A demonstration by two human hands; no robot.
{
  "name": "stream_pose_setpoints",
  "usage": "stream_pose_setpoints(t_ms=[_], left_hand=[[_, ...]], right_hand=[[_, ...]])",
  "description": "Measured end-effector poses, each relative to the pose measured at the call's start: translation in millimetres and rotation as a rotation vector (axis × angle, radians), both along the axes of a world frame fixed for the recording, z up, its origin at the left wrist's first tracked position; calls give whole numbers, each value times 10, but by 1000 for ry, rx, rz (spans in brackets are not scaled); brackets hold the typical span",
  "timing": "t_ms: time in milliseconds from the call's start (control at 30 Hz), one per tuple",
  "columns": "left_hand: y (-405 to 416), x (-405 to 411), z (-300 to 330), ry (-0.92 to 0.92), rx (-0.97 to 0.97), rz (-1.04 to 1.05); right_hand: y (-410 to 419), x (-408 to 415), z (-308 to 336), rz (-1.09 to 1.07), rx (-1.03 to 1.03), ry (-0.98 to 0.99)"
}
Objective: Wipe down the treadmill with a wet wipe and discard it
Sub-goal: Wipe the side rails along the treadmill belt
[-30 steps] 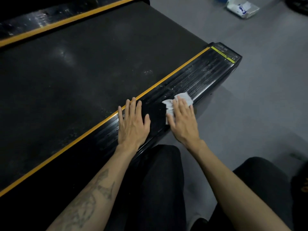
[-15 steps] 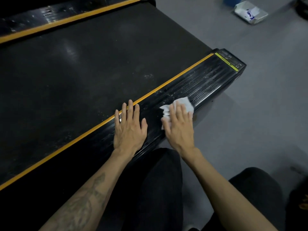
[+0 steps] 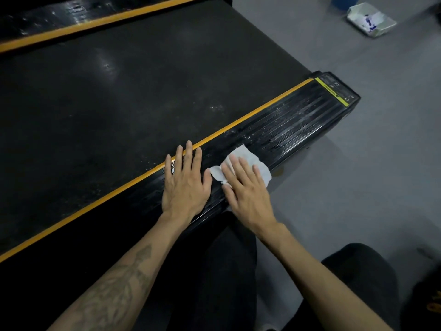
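Observation:
The treadmill's black belt (image 3: 124,96) fills the left of the view, edged by a yellow stripe and a ribbed black side rail (image 3: 293,125) streaked with wet marks. My right hand (image 3: 248,189) presses a white wet wipe (image 3: 245,156) flat on the rail with straight fingers; most of the wipe shows beyond the fingertips. My left hand (image 3: 185,180) rests flat on the same rail just to the left, fingers spread, thumb almost touching the wipe's edge.
Grey floor (image 3: 358,187) lies to the right of the rail. A white wet-wipe pack (image 3: 370,19) sits on the floor at the top right beside a blue object (image 3: 343,2). My dark-trousered knees are at the bottom. A second yellow-edged rail (image 3: 71,22) runs along the far side.
My right hand has slid the wipe a little along the rail towards my left hand, closing the gap between them. The left hand stays planted on the rail.

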State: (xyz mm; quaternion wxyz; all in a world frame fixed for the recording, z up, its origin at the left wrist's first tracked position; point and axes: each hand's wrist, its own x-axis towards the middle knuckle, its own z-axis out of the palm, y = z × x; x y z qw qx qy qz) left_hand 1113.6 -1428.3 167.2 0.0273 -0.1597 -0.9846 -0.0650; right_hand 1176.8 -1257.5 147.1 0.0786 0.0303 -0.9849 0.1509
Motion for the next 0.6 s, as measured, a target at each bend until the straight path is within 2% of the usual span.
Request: stream_pose_setpoints(t_ms=[67, 167, 233, 267, 400, 467, 600], left_hand=[[1, 1, 3, 0, 0, 3], [10, 6, 20, -11, -5, -1], [9, 4, 24, -12, -8, 0], [10, 6, 25, -14, -1, 1], [6, 2, 24, -12, 2, 0], [7, 5, 32, -5, 6, 2], [22, 4, 37, -8, 0, 6]], right_hand=[[243, 11, -16, 81, 36, -18], [463, -201, 30, -117, -1, -40], [295, -296, 78, -250, -60, -27], [168, -282, 94, -250, -79, -25], [37, -19, 10, 82, 11, -33], [251, -33, -18, 118, 66, -22], [426, -292, 19, -175, 8, -8]])
